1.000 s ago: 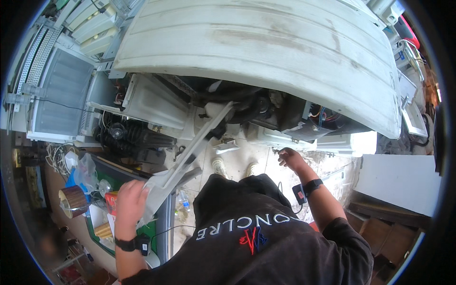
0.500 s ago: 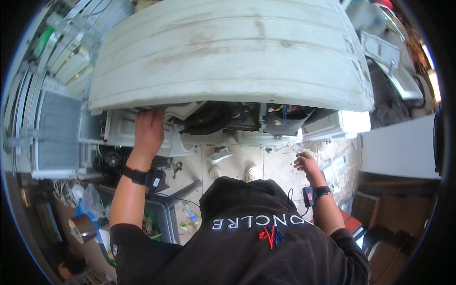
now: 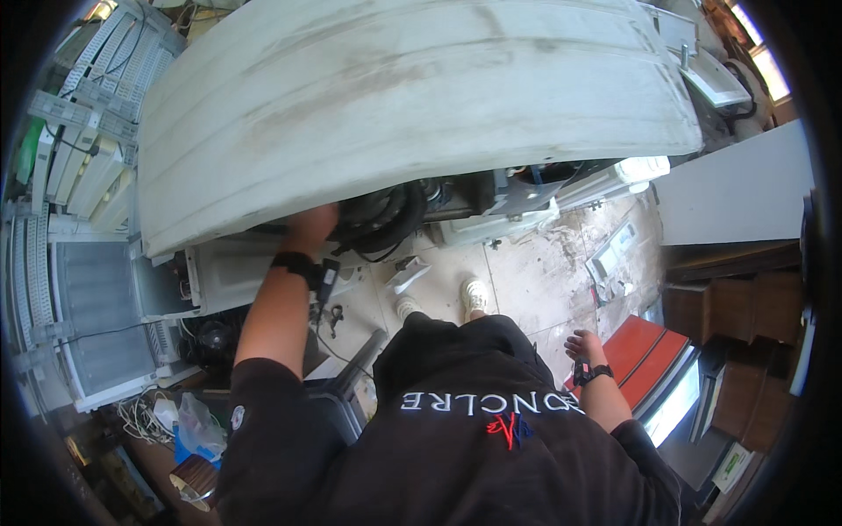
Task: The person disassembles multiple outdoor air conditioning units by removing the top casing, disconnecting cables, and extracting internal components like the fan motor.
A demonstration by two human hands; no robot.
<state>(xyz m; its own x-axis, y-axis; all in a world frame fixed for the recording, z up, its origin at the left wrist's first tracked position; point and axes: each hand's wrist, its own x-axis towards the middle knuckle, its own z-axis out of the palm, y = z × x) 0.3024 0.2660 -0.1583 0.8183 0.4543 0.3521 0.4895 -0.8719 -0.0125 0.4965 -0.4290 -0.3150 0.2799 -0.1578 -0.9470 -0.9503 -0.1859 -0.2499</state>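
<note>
A large off-white ribbed casing (image 3: 421,105) of an appliance, stained with brown, spans the upper view. Beneath its near edge the inside shows a thick black hose (image 3: 399,219), dark machine parts and a white inner frame (image 3: 232,276). My left hand (image 3: 316,223) reaches in under that edge, left of the hose; its fingers are hidden, so what they touch does not show. My right hand (image 3: 586,346) hangs at my right side, empty, its fingers loosely bent and slightly apart, away from the appliance.
Stacked white panels (image 3: 105,175) and a grey-faced unit (image 3: 101,307) stand at left. A small white plastic piece (image 3: 408,273) lies on the tiled floor before my feet. Red-topped items (image 3: 633,351), brown boxes (image 3: 732,316) and a pale board (image 3: 737,193) stand at right.
My left hand has gone deeper under the casing and to the right, its fingers now out of sight. My right hand sits lower. The whole view has turned and shifted.
</note>
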